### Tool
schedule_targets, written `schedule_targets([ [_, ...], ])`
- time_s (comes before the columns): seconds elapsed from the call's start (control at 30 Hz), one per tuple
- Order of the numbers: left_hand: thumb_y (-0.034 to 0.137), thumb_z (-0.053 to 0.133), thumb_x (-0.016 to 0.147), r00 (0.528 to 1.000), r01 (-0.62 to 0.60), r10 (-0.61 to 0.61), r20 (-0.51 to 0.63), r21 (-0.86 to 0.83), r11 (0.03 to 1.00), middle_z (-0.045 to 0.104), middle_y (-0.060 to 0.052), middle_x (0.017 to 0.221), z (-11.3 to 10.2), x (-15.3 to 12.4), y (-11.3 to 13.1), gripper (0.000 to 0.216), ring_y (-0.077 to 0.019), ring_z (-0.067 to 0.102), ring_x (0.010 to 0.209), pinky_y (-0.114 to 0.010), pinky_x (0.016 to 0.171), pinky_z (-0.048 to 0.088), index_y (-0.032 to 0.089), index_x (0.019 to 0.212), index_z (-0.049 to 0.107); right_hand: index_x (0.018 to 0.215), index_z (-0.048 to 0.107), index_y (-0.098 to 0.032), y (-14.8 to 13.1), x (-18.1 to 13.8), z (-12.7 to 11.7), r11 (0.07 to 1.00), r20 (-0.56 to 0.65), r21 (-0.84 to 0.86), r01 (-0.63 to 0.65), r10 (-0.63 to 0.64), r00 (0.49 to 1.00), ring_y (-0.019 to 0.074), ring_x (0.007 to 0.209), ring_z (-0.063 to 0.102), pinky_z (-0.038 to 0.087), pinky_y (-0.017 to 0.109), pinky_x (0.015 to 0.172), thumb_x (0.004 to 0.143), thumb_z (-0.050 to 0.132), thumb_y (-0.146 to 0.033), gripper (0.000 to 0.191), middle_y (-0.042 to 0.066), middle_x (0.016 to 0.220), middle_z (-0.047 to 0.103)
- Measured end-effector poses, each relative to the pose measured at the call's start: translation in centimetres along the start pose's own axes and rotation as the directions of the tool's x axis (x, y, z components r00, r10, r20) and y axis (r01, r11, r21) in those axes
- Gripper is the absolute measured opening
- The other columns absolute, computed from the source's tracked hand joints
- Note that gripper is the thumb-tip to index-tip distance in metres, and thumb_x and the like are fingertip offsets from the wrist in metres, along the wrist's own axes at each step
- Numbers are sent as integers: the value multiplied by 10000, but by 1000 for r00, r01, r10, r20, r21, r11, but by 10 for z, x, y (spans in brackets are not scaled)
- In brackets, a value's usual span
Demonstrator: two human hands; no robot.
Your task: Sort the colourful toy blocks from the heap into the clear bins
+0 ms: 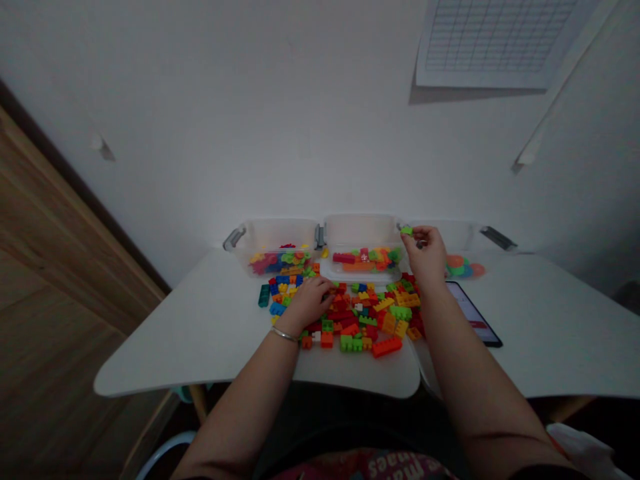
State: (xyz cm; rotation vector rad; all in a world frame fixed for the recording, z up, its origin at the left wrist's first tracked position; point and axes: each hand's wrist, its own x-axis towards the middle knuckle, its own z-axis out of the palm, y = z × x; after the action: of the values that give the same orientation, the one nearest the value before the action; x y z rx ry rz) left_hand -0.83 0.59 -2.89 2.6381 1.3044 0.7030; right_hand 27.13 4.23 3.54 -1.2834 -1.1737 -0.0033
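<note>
My right hand (427, 257) is raised at the right end of the middle clear bin. It pinches a small light-green toy brick (407, 231) between thumb and fingertips. My left hand (313, 301), with a bangle at the wrist, rests low on the left part of a loose pile of toy bricks (367, 320). Its thumb and fingers are apart over red and orange bricks, and I see nothing held in them. The pile mixes red, orange, yellow, green and blue bricks. Near its front lie a long orange-red brick (387, 347) and a light-green brick (347, 343).
Along the wall stand a left clear bin (280, 233) with colourful pieces, a middle clear bin (361, 230) with bricks, and a right clear bin (463, 235) with round pieces. A tablet (473, 313) lies beside my right forearm on the white table (200, 333). One dark-green brick (264, 295) sits left.
</note>
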Motion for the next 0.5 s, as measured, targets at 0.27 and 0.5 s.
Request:
schedule_targets([
  [0.27,211,546,896,1000,10,-10,0,-13,1000,652,-93,1117,0,1,0,216,-227,575,1065,-419,992,443,181,1075,663,827,698,-182,16,-7,7,963,98,-240,120,-99,990,278,941,612,384,453,937,783,604,-431,269,105,914,724],
  [0.5,194,551,883,1000,17,-17,-4,-15,1000,651,-90,1106,0,1,1,220,-224,578,1052,-406,983,454,181,1072,662,902,718,-176,4,-10,-7,951,126,-249,183,-155,980,278,985,610,382,458,959,784,612,-407,281,115,960,730],
])
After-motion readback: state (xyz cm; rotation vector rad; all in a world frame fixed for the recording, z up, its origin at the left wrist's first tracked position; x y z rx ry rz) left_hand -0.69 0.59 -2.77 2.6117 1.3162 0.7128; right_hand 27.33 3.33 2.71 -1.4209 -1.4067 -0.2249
